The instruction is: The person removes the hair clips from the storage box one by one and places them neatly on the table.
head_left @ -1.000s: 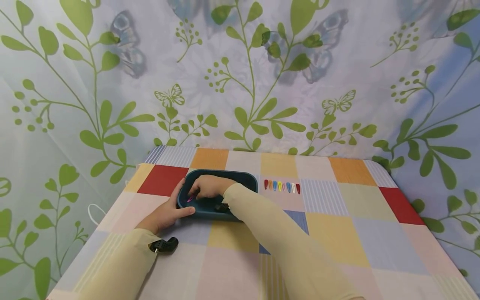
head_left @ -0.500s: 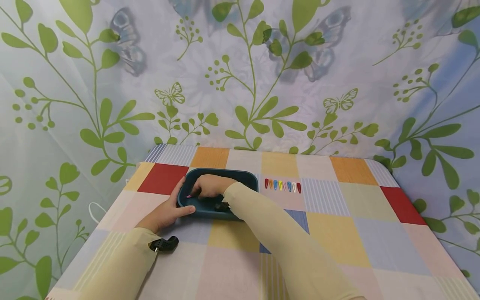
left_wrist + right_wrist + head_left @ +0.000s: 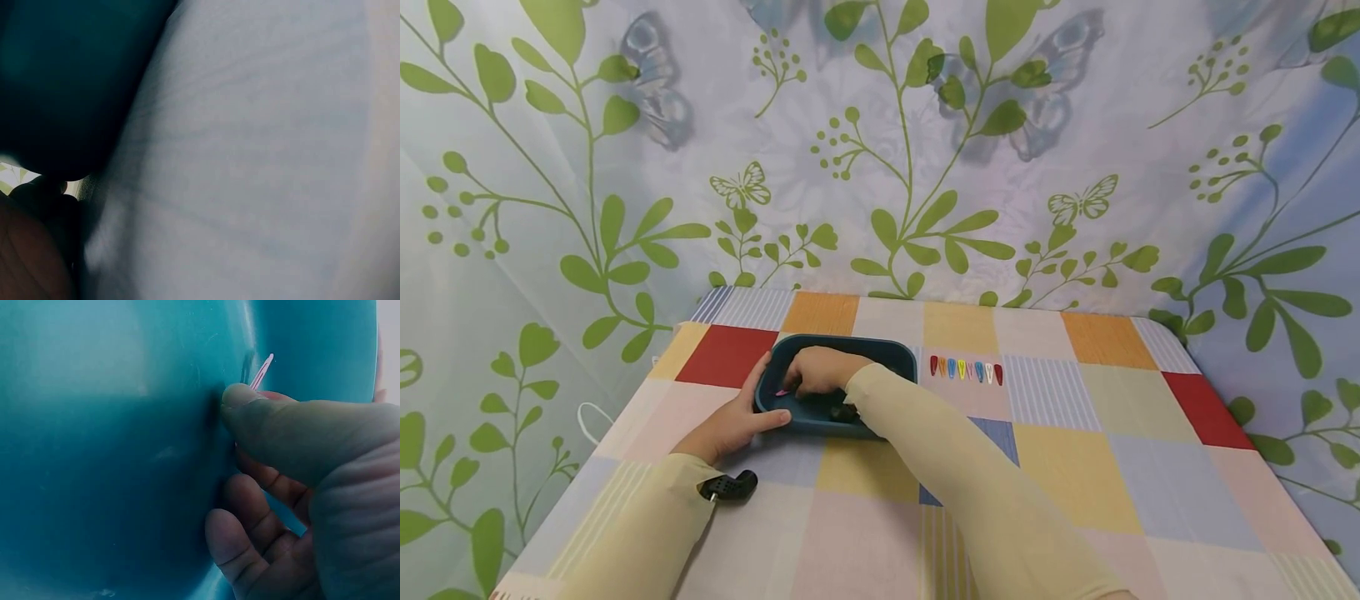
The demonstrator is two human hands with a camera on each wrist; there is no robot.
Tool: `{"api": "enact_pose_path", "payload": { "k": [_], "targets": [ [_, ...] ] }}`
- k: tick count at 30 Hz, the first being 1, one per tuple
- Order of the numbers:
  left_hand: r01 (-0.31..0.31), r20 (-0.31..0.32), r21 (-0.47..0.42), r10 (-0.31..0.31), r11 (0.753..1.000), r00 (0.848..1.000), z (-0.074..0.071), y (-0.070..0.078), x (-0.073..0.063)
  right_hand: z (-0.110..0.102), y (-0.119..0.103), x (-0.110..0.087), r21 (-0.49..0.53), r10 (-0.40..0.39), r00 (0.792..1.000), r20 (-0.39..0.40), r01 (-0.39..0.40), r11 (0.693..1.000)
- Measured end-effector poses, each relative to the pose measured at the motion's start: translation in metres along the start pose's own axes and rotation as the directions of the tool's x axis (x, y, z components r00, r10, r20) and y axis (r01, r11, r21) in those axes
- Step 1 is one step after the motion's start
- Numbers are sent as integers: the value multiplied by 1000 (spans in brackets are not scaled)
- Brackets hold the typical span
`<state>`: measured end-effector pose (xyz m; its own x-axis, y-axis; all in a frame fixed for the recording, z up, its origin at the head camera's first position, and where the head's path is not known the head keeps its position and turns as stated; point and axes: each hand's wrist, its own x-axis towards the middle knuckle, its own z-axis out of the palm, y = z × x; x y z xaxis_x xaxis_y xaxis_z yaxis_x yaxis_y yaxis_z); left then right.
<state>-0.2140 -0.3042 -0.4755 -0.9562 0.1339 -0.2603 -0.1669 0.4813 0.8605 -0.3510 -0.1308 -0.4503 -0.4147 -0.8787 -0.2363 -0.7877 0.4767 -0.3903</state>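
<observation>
A dark teal tray (image 3: 891, 353) with rounded corners sits on the table. My left hand (image 3: 730, 425) rests against its left end, straight fingers along the outer side and thumb on the near rim. Inside the tray, my right hand (image 3: 820, 371) pinches a pink snap hair clip (image 3: 261, 372) between thumb and index finger, close to the left wall. One end of the clip sticks out past the fingertips; the rest is hidden. In the left wrist view, the tray's outer wall (image 3: 69, 81) looms dark beside part of the left hand (image 3: 31, 250).
Right of the tray lies a row of several snap hair clips (image 3: 962, 369) in red, orange, blue, yellow, pink and white. A patchwork cloth (image 3: 1060, 475) covers the table. A floral curtain (image 3: 820, 200) hangs behind, and a white cable (image 3: 586, 417) shows at the left edge.
Inside the tray my right hand has shifted very slightly, and less of the pink hair clip shows from above. The left hand stays on the tray.
</observation>
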Motion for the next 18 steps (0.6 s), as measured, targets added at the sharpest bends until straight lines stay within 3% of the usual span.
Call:
{"api": "enact_pose_path", "payload": {
  "k": [5, 18],
  "targets": [
    [1, -7, 10, -1, 1000, 1000, -1, -2, 1, -2, -1, 0, -40, 4, 1000, -5, -4, 999],
    [22, -12, -10, -22, 1000, 1000, 0, -1, 1, -1, 0, 0, -30, 68, 997, -26, -69, 997]
  ]
}}
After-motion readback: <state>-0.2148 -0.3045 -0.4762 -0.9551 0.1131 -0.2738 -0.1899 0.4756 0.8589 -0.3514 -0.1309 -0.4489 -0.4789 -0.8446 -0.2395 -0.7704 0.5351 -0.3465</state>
